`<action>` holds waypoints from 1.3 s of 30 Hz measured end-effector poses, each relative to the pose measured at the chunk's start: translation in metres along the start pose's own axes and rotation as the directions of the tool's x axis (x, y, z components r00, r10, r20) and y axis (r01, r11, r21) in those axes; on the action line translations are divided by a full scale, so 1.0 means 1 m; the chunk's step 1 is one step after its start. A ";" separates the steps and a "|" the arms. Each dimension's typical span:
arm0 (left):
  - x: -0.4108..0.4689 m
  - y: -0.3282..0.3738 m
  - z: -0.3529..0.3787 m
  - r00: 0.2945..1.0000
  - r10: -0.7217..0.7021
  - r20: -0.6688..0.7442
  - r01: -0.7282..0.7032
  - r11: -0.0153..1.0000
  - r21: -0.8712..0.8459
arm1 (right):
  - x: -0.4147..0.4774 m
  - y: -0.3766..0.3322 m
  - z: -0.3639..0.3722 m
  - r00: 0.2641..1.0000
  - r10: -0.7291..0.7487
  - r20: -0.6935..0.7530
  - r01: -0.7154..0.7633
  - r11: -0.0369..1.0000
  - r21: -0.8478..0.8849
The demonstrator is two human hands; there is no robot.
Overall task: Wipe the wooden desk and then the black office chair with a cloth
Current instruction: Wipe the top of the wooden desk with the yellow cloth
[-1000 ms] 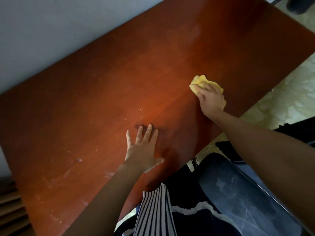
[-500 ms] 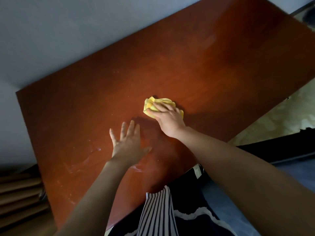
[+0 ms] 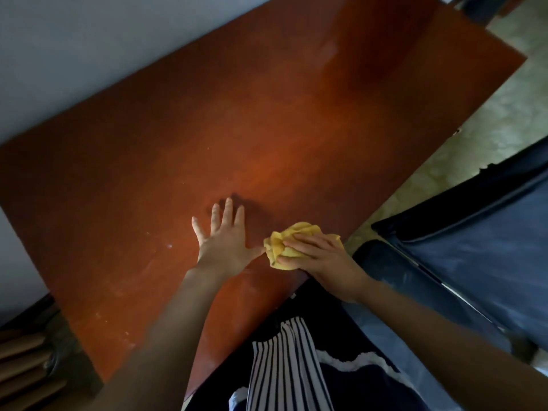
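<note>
Right hand (image 3: 323, 259), fingers curled over the cloth (image 3: 284, 241), is pulling it from the middle of the desk (image 3: 267, 129) back to its near edge. Left hand (image 3: 225, 241) is pressing flat on the desk, fingers spread. Desk wiping is continuing; chair (image 3: 480, 232) pending.

A plain pale grey wall (image 3: 89, 40) fills the upper left, and a mottled greenish stone floor (image 3: 489, 114) shows along the right. At the bottom hangs a black-and-white striped garment (image 3: 284, 366) beside dark fabric (image 3: 355, 387) with wavy white trim. Brown wooden slats (image 3: 20, 366) lie stacked in the lower left corner.
</note>
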State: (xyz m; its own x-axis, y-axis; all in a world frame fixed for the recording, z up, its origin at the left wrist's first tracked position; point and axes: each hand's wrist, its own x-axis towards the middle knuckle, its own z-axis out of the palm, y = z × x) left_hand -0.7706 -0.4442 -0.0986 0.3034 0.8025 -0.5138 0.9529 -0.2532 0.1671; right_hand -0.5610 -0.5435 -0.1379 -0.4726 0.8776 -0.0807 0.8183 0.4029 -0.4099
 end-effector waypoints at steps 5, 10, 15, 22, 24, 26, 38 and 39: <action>0.025 0.001 -0.013 0.999 -0.039 -0.034 0.038 0.999 -0.021 | 0.027 0.046 -0.037 0.986 -0.078 0.148 0.086 0.995 -0.049; 0.061 -0.009 -0.033 0.989 -0.123 -0.084 0.124 0.992 0.003 | 0.102 0.094 -0.064 0.982 -0.046 0.185 0.059 0.996 -0.065; 0.095 -0.027 -0.051 0.971 -0.225 -0.085 0.222 0.974 -0.039 | 0.198 0.117 -0.081 0.973 -0.113 0.200 0.129 0.989 -0.072; 0.127 -0.063 -0.074 0.898 -0.426 -0.114 0.414 0.903 -0.116 | 0.322 0.117 -0.096 0.966 -0.197 0.168 0.204 0.979 -0.028; 0.130 -0.071 -0.078 0.872 -0.482 -0.086 0.472 0.875 -0.109 | 0.352 0.112 -0.096 0.971 -0.178 0.162 0.187 0.982 -0.041; 0.132 -0.076 -0.081 0.862 -0.506 -0.037 0.500 0.859 -0.107 | 0.379 0.103 -0.093 0.980 -0.145 0.134 0.155 0.985 -0.072; 0.132 -0.082 -0.099 0.889 -0.443 0.118 0.446 0.895 0.004 | 0.358 0.071 -0.060 0.976 -0.196 0.098 0.212 0.959 -0.187; 0.132 -0.082 -0.101 0.890 -0.436 0.132 0.437 0.899 0.022 | 0.342 0.072 -0.060 0.970 -0.226 0.093 0.240 0.953 -0.187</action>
State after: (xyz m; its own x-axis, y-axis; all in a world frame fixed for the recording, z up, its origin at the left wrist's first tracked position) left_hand -0.8094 -0.2631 -0.0949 -0.1449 0.7536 -0.6412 0.9894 0.1111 -0.0931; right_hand -0.6434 -0.1989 -0.1405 -0.6733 0.7360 -0.0704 0.7277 0.6427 -0.2397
